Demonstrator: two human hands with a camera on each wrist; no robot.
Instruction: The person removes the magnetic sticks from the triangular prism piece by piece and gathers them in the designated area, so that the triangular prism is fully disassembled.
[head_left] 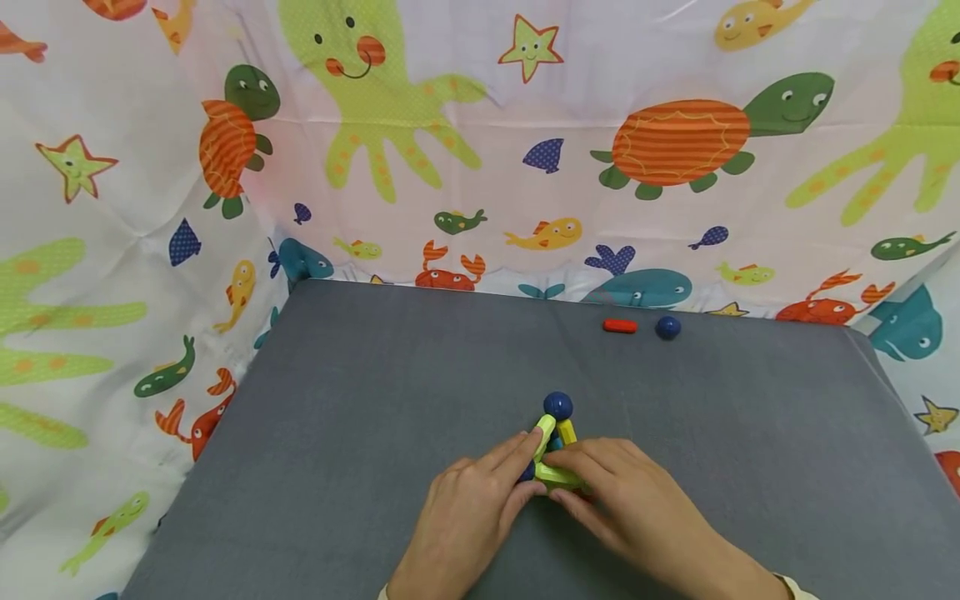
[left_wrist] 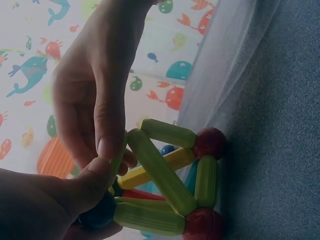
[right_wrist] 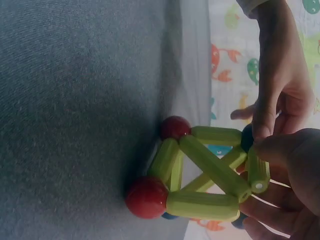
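Hands meet over a small frame [head_left: 553, 454] of green and yellow rods joined by balls, standing on the grey table [head_left: 360, 400] close to the person. The left hand [head_left: 468, 508] pinches a green rod [left_wrist: 119, 159] between thumb and forefinger near a dark blue ball [left_wrist: 100, 212]; the right hand [head_left: 626, 496] curls its fingers over the frame from the other side, thumb and fingertips pressed on the same upper corner. On the side away from both grips, two red balls [right_wrist: 146, 196] rest on the cloth and carry the frame's weight. A blue ball [head_left: 557, 406] sits at the frame's far tip, beyond the fingers.

The pieces look like light, hard, smooth plastic, and the joints are probably magnetic, so the frame should be stiff along each rod but liable to come apart at the balls if twisted or lifted by one rod alone. Holding at a ball joint, or spanning two rods at once, seems safer than squeezing mid-rod.

Well beyond the grips, near the table's far edge, lie a loose red rod [head_left: 619, 326] and another blue ball [head_left: 667, 327], just beside each other. A sea-creature curtain [head_left: 480, 142] hangs behind.
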